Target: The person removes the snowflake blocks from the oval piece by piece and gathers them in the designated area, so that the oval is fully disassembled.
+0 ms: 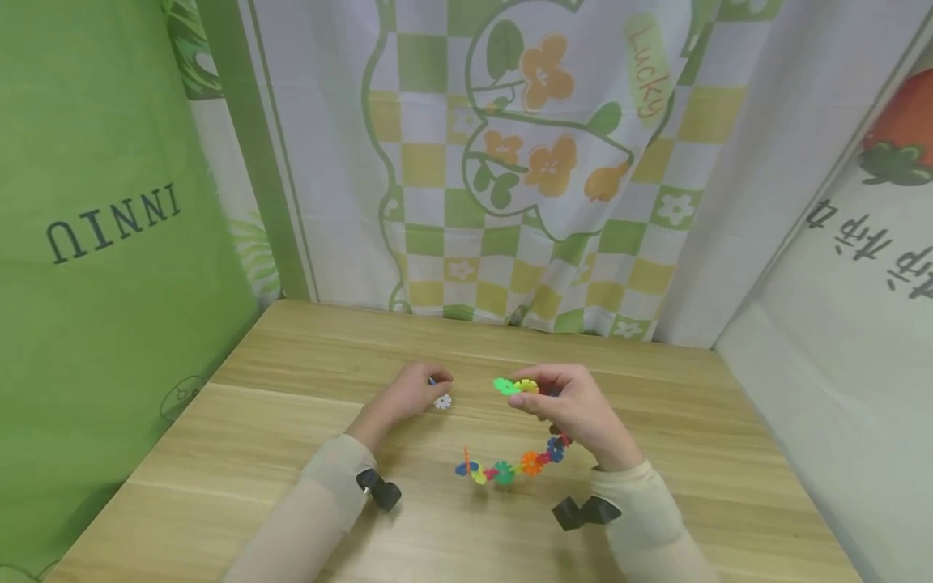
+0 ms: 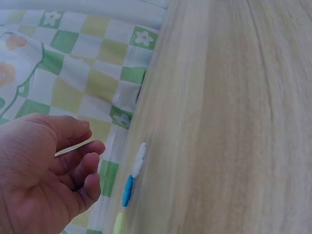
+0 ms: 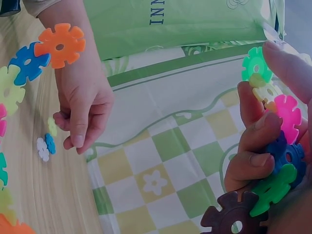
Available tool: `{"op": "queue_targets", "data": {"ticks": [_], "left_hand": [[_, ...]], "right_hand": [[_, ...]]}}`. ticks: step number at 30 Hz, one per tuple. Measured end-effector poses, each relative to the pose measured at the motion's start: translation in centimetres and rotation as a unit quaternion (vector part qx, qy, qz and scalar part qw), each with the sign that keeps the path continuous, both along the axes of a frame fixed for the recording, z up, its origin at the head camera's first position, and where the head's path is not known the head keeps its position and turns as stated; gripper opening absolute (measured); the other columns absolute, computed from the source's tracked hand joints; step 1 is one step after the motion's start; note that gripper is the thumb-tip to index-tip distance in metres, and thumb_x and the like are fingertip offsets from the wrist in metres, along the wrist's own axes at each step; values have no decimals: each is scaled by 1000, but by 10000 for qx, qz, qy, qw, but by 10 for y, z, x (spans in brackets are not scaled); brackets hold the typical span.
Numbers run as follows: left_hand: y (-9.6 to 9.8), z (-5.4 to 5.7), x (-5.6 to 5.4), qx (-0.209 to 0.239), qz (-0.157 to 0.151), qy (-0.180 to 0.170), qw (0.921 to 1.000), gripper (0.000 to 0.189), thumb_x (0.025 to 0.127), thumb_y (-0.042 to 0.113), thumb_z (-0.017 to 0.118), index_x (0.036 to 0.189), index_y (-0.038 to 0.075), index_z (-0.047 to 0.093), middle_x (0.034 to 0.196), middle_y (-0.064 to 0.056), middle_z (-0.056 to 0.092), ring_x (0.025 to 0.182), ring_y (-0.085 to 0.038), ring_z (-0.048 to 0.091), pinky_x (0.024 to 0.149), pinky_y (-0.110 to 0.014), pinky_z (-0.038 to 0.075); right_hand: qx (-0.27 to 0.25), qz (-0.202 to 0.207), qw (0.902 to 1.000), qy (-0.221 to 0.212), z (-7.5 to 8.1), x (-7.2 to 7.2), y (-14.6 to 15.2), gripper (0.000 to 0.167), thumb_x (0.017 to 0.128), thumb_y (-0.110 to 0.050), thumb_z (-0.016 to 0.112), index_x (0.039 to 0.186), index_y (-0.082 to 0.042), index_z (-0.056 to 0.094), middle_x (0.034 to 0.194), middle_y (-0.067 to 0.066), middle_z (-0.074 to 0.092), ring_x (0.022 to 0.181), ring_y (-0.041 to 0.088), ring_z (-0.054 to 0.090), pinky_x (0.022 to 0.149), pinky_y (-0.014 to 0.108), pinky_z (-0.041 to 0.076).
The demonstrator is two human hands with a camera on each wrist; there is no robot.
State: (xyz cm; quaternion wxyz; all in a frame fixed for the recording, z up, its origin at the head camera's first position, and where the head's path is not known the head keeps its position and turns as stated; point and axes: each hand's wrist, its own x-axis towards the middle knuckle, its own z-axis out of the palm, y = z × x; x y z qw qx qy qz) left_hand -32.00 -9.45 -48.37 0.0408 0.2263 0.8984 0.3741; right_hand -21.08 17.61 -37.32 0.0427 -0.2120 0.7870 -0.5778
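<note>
- The right hand (image 1: 572, 405) grips one end of a chain of flower-shaped discs (image 1: 504, 472), with a bright green disc (image 1: 504, 386) projecting past its thumb and fingertips.
- Pink, blue and brown discs of the chain run along the palm side of that hand; the rest curves below the hand and toward the left forearm, ending in blue and orange discs.
- The left hand (image 1: 411, 393) is empty, its fingers loosely bent, with a narrow gap at the thumb.
- Just beside its fingertips, a white disc (image 1: 442, 402), a blue disc (image 3: 50, 143) and a pale yellow disc (image 3: 52, 126) are in a row over the desk (image 1: 452, 534).
- Beyond both hands hangs a checked curtain (image 1: 503, 186).
</note>
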Motion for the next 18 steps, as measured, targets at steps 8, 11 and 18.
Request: {"op": "queue_targets", "data": {"ticks": [8,11,18], "left_hand": [[1,11,7,134,-47,-124,9998,24,99,26,60,114,10,70,104,1,67,86,-14,60,70,-30,52],[1,13,8,126,-65,-97,9999,23,99,26,60,113,10,70,103,2,66,85,-13,60,70,-30,52],[3,16,11,71,-177,38,9998,24,98,25,60,113,9,71,103,1,67,86,-12,60,73,-29,52]], "right_hand": [[102,-68,9999,-109,1,0,-2,27,85,-27,79,108,-15,74,69,11,55,48,12,38,37,25,35],[125,-80,9998,-114,1,0,-2,27,85,-28,79,109,-15,74,69,11,55,49,12,38,37,25,36],[75,-21,9999,-72,1,1,-2,26,86,-26,78,109,-14,74,66,10,52,46,12,34,37,25,33]]}}
